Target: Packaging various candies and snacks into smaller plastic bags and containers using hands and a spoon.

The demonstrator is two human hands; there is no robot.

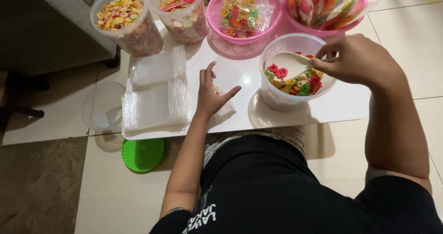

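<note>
Currently, your right hand (pixel 357 59) is closed in a pinch on the handle of a white scoop (pixel 290 62), whose bowl sits inside a clear tub (pixel 295 72) of coloured snacks (pixel 297 82) in red, pink, green and yellow. The tub stands on the right half of the white bench (pixel 341 105), directly in front of you. Your left hand (pixel 210 93) is open, fingers spread, resting on a small clear bag (pixel 224 84) at the bench centre; the bag lies flat just left of the tub, and whether the fingers grip it cannot be told. Stacks of empty clear bags (pixel 154 102) lie further left on the bench. Along the far edge stand two clear tubs: one (pixel 127 22) with yellow and red pieces, one (pixel 182 10) holding a red spoon. Beside these sit a pink basket (pixel 242 17) holding one filled bag and a second pink basket (pixel 323 8) with several filled bags. A green lid (pixel 143 154) lies on the floor below the bench's near left corner, and a clear lid (pixel 102 107) lies just beyond the bench's left edge.
</note>
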